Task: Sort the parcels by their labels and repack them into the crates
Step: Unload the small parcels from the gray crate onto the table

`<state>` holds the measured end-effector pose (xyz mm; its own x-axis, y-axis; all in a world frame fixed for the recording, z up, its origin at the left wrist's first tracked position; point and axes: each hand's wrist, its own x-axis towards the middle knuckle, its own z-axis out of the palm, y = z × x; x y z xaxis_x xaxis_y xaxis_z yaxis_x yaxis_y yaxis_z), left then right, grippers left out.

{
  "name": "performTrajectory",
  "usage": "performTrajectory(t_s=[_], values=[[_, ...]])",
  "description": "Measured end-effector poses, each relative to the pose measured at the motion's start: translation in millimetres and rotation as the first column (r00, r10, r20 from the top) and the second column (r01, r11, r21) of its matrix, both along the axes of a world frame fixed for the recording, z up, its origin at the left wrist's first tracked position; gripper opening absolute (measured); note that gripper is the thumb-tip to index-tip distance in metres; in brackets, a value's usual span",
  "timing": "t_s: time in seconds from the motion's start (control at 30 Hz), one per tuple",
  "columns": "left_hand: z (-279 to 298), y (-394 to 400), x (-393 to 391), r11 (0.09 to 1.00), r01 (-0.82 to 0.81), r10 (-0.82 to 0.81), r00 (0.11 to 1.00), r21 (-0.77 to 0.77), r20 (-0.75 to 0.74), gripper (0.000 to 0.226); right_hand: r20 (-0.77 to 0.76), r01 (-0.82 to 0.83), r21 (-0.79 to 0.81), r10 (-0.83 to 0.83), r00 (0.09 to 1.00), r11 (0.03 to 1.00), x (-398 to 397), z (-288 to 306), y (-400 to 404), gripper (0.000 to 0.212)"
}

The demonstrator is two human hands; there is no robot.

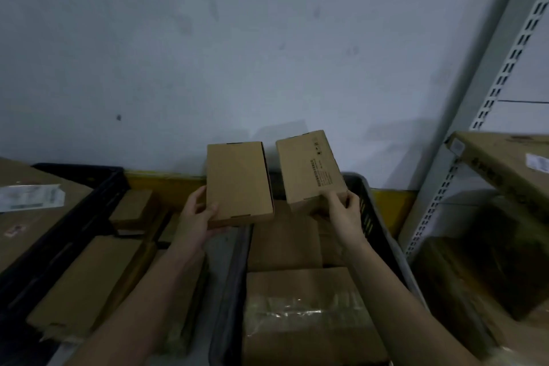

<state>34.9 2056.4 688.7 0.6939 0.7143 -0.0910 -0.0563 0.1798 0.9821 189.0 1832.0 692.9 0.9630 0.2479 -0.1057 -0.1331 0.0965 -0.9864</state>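
Left hand: the left hand (197, 214) grips the lower left corner of a plain box (239, 183), thumb on its front face, fingers curled beneath.
Right hand: the right hand (344, 211) pinches the lower right corner of a printed box (310, 169), fingers closed on its edge.
Boxes: both are raised side by side in front of the wall (237, 38), close but not touching; the printed box carries dark text too small to read.
Left crate: a dark crate (98, 187) at lower left holds flat cardboard parcels.
Right crate: a dark crate (368, 211) below the hands holds more parcels, 1 taped parcel (306, 312) nearest the camera.
Shelf: a metal rack (499, 74) stands at right.
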Motion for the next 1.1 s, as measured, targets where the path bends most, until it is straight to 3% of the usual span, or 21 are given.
performTrajectory(t_s=[0.3, 0.57, 0.73, 0.9, 1.0, 1.1], values=[[-9, 72, -86, 0.991, -0.131, 0.133, 0.989, 0.022, -0.069, 0.049, -0.116, -0.129, 0.09, 0.139, 0.983, 0.988, -60, 2, 82, 0.047], [-32, 141, -165, 0.96, -0.229, 0.264, 0.933, 0.16, -0.244, 0.045, -0.19, -0.229, 0.058, 0.236, 0.953, 0.972, -118, -6, 142, 0.047], [-56, 177, -199, 0.951, -0.27, 0.307, 0.873, 0.148, -0.38, 0.043, -0.244, -0.284, 0.015, 0.279, 0.929, 0.959, -156, -22, 173, 0.044], [-75, 200, -222, 0.953, -0.165, 0.277, 0.814, 0.255, -0.511, 0.04, -0.335, -0.292, -0.083, 0.249, 0.909, 0.953, -197, -53, 192, 0.057], [-84, 208, -233, 0.926, -0.058, 0.275, 0.781, 0.374, -0.56, 0.046, -0.439, -0.242, -0.075, 0.185, 0.879, 0.967, -222, -69, 198, 0.052], [-87, 211, -239, 0.818, 0.196, 0.309, 0.644, 0.541, -0.7, 0.054, -0.529, -0.227, -0.088, 0.147, 0.836, 0.97, -241, -84, 201, 0.042]])
